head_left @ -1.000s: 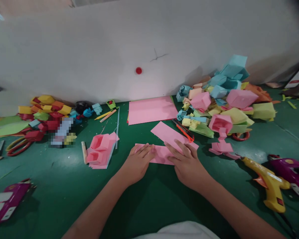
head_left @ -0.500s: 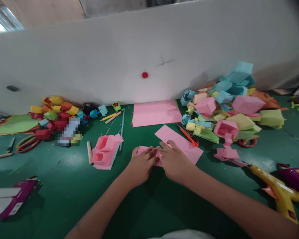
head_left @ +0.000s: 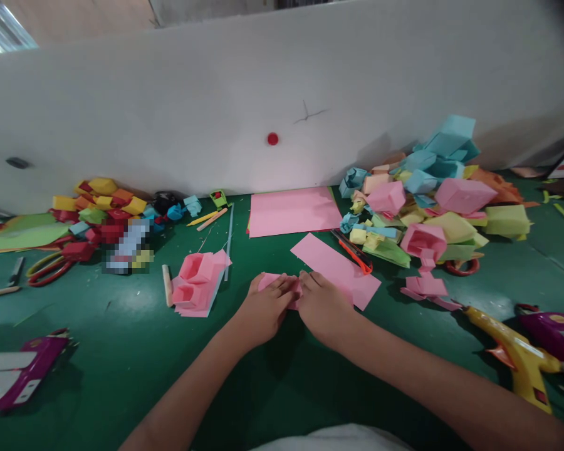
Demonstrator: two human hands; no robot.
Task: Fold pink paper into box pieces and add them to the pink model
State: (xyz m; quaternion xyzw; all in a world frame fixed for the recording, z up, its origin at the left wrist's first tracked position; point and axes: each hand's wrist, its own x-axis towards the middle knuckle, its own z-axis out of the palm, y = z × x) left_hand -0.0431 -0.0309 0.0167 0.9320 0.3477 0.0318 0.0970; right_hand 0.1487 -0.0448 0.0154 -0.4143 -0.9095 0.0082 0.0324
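A small piece of folded pink paper (head_left: 269, 281) lies on the green table between my two hands, which cover most of it. My left hand (head_left: 266, 308) holds it from the left, fingers bent over its top. From the right, my right hand (head_left: 323, 307) pinches the same paper, its fingertips close to those of the left. The exact fold under the fingers is hidden. Just beyond the right hand lies a flat pink paper strip (head_left: 326, 266). An orange and black utility knife (head_left: 355, 254) rests along the strip's upper right edge.
Folded pink paper boxes (head_left: 196, 282) stand at left. A pink sheet stack (head_left: 294, 212) lies by the white partition (head_left: 192, 113). Folded paper piles up at right (head_left: 465, 194) and left (head_left: 103, 200). A yellow glue gun (head_left: 512, 351) lies right, scissors (head_left: 51, 269) left.
My right hand's fingers have drawn in closer together and moved slightly left on the pink paper. The left hand stays on it almost unmoved. The whole view has shifted slightly.
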